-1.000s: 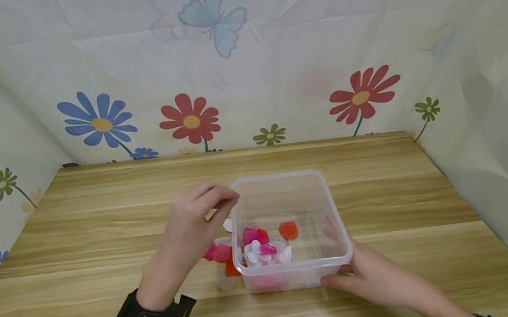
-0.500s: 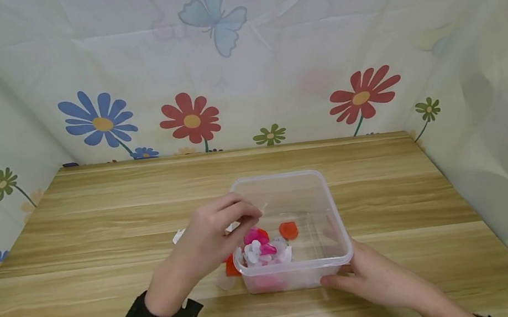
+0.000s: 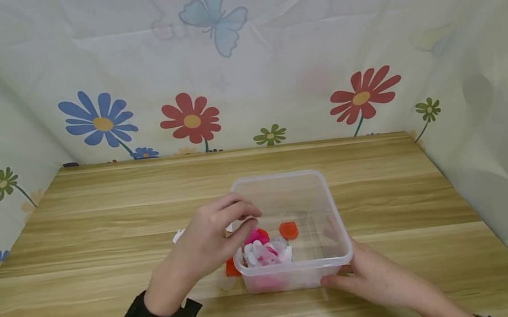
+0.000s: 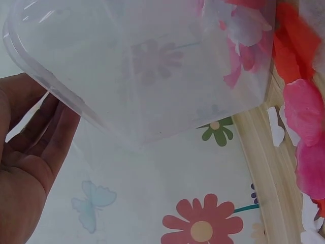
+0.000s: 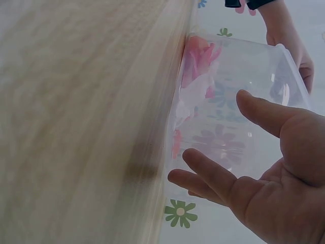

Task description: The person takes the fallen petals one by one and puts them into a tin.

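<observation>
A clear plastic box (image 3: 297, 265) stands on the table, its top uncovered. Inside lie pink and white fabric-like petals (image 3: 256, 253) at the left, with one orange-red petal (image 3: 288, 230) apart from them. My left hand (image 3: 211, 235) hovers over the box's left rim, fingers loosely bent, thumb and fingertips apart, nothing visible between them. At the front right corner, my right hand (image 3: 379, 275) rests against the outside of the box; in the right wrist view its thumb and fingers are spread fairly straight along the wall. Loose pink petals (image 4: 304, 109) lie left of the box, partly hidden by my left hand in the head view.
The wood-grain table (image 3: 107, 216) runs back to a flower-printed cloth (image 3: 267, 55), which also hangs at both sides. A red petal (image 3: 232, 267) and a white petal (image 3: 178, 235) lie on the table beside my left hand.
My left hand has moved right, over the box. The pale petal it pinched half a second ago has dropped onto the pile as thumb and fingers parted. My right hand stays put.
</observation>
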### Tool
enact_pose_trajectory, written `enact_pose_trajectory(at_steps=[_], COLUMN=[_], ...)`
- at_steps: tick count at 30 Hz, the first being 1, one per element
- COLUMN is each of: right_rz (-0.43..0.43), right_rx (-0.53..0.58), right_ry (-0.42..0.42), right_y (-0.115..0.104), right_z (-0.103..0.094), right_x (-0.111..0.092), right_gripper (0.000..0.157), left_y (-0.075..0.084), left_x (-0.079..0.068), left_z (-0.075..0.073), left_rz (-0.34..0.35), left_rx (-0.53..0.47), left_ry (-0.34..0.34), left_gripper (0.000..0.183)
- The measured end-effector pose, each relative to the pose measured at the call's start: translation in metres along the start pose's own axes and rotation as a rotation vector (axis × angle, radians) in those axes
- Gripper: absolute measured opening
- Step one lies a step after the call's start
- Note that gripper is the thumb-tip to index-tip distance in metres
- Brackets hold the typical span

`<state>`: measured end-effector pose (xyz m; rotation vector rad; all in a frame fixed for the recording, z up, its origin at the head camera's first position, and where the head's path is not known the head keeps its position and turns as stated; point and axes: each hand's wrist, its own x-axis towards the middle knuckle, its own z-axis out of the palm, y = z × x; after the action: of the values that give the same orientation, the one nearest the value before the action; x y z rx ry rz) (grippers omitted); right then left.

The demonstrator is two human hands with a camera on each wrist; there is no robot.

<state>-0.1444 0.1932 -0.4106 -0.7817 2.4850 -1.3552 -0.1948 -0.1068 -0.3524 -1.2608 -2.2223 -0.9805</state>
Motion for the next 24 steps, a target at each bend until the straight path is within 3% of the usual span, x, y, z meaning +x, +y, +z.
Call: enact_pose_trajectory(at_steps=[5, 14, 24], right_rz=[0.006, 0.012, 0.016], right_rx=[0.014, 0.009, 0.004], right_ry=[-0.001, 0.006, 0.006], right_y=[-0.001, 0.000, 0.001], right_z=[-0.001, 0.000, 0.000], right_x=[0.000, -0.001, -0.001], right_gripper=[0.083, 0.084, 0.083], left_y=[-0.004, -0.015, -0.028], left_x=[-0.002, -0.006, -0.013], left_z=[-0.005, -0.016, -0.017], left_rz=[-0.030, -0.149, -0.398], left_rx=[0.003, 0.132, 0.193], left_ry=[0.040, 0.086, 0.034], left_gripper=[0.020, 0.019, 0.016])
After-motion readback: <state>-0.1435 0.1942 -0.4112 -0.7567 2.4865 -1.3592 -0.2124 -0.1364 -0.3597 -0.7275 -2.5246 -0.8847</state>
